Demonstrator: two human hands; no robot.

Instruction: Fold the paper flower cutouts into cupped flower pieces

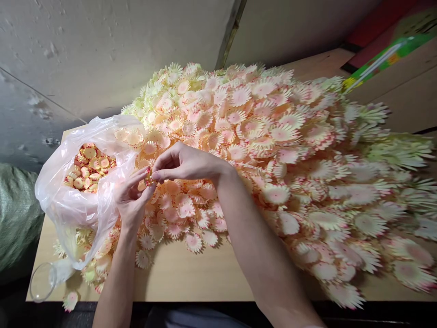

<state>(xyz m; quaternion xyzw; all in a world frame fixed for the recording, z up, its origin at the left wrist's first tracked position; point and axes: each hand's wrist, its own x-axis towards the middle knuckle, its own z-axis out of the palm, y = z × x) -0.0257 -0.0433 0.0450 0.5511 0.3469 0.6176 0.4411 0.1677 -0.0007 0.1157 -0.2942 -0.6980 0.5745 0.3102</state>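
Note:
My left hand (131,196) and my right hand (180,163) meet above the table, fingertips pinched together on a small flower piece (149,178) with a red-edged yellow look. A huge heap of pale pink and cream fabric flower petals (273,150) covers most of the table behind and to the right of my hands. To the left, an open clear plastic bag (85,200) holds smaller orange-yellow flower centres (89,166); it touches my left hand's side.
The wooden table (191,278) shows a bare strip along its front edge. A small clear cup (43,282) lies at the front left corner. A green sack (15,214) sits left of the table, a grey wall behind. A green-wrapped item (385,59) lies far right.

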